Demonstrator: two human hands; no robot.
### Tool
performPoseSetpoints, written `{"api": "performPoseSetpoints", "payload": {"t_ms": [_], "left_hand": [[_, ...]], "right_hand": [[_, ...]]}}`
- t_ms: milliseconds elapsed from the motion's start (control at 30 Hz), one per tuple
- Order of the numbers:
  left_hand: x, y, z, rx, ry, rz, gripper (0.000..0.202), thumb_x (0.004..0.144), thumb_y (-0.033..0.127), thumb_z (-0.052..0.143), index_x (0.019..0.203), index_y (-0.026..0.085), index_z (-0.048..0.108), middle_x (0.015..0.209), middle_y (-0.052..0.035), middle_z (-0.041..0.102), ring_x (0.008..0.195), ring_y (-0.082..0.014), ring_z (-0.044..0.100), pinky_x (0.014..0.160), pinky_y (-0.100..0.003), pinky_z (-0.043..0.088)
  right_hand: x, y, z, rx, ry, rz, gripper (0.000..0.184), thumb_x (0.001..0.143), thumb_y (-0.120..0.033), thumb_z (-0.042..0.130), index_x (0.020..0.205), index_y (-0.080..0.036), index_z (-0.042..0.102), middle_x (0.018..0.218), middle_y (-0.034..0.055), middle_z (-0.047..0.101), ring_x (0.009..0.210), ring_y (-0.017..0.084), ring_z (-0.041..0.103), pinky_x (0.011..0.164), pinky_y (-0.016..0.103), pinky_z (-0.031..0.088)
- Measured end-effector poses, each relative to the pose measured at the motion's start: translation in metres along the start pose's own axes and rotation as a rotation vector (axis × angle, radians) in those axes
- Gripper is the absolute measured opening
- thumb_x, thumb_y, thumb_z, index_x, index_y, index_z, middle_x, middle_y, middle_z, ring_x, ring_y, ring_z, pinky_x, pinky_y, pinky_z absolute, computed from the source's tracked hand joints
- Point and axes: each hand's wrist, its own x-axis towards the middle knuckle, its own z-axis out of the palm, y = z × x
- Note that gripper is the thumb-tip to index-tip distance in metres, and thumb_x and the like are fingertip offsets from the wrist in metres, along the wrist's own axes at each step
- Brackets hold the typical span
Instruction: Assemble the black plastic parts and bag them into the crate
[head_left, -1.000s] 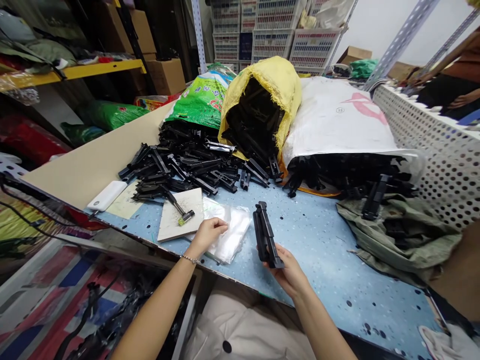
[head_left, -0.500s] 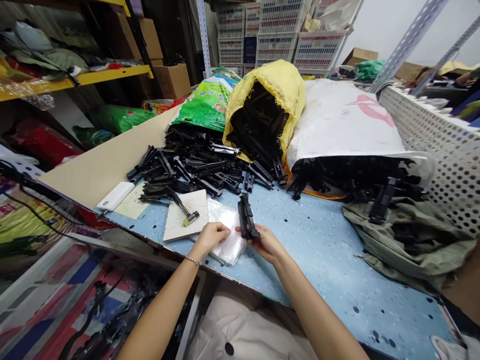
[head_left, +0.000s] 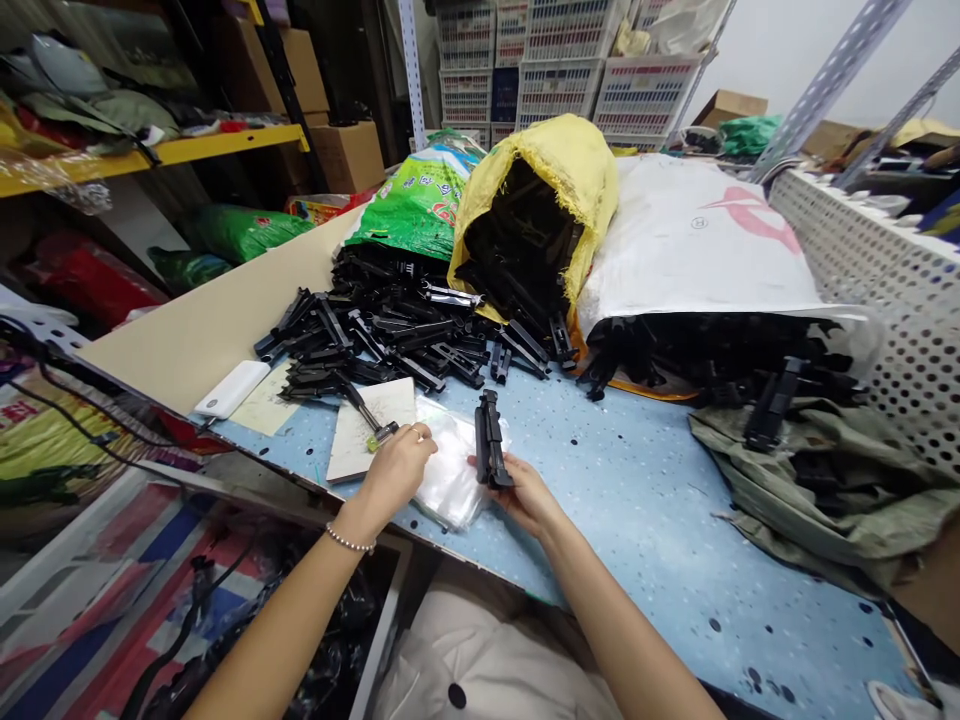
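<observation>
My right hand grips a long black plastic part, held upright over the blue table. Beside it, my left hand rests with curled fingers on a stack of clear plastic bags, pinching the left edge. A small hammer lies on a white board just left of that hand. A heap of the same black parts spreads across the table behind.
Three sacks lie at the back: green, yellow and white, spilling black parts. An olive cloth covers the right side. A white power bank sits at the left. Shelves and crates stand behind.
My right hand carried the black part leftward to the clear bags. My left hand stayed on the bags and shifted slightly toward their left edge.
</observation>
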Motion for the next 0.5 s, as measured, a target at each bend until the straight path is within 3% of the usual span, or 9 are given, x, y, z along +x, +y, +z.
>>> {"api": "performPoseSetpoints", "payload": {"t_ms": [167,333,400,500], "left_hand": [[0.007,0.003,0.019,-0.020,-0.045,-0.191,0.016,0.080,0.023,0.057,0.080,0.019,0.072,0.088,-0.0068,0.068,0.077,-0.0193,0.062,0.072,-0.030,0.046],[0.005,0.006,0.017,-0.034,0.012,-0.175,0.035,0.080,0.011,0.047,0.106,0.017,0.069,0.100,-0.0083,0.066,0.087,-0.0198,0.063,0.082,-0.031,0.048],[0.004,0.003,0.017,-0.065,-0.018,-0.142,0.043,0.077,0.006,0.044,0.113,0.016,0.067,0.105,-0.0090,0.065,0.095,-0.0203,0.063,0.088,-0.032,0.048],[0.004,-0.004,0.020,-0.140,-0.046,-0.134,0.048,0.074,0.003,0.043,0.116,0.015,0.065,0.116,-0.0092,0.063,0.109,-0.0211,0.060,0.099,-0.033,0.045]], "right_hand": [[-0.003,-0.001,0.001,0.000,-0.011,-0.029,0.022,0.070,-0.025,0.075,0.088,-0.014,0.069,0.099,0.0089,0.073,0.057,0.008,0.059,0.046,0.016,0.044],[-0.018,-0.009,-0.005,0.053,-0.049,-0.034,0.027,0.071,-0.024,0.076,0.095,-0.015,0.069,0.100,0.0086,0.072,0.061,0.009,0.059,0.047,0.015,0.046],[-0.030,-0.006,-0.011,0.111,-0.146,0.028,0.030,0.072,-0.027,0.075,0.098,-0.014,0.068,0.094,0.0089,0.072,0.059,0.009,0.058,0.044,0.014,0.045],[-0.045,0.011,-0.019,0.214,-0.335,0.246,0.034,0.077,-0.034,0.071,0.101,-0.012,0.066,0.075,0.0061,0.069,0.048,0.006,0.050,0.035,0.010,0.035]]}}
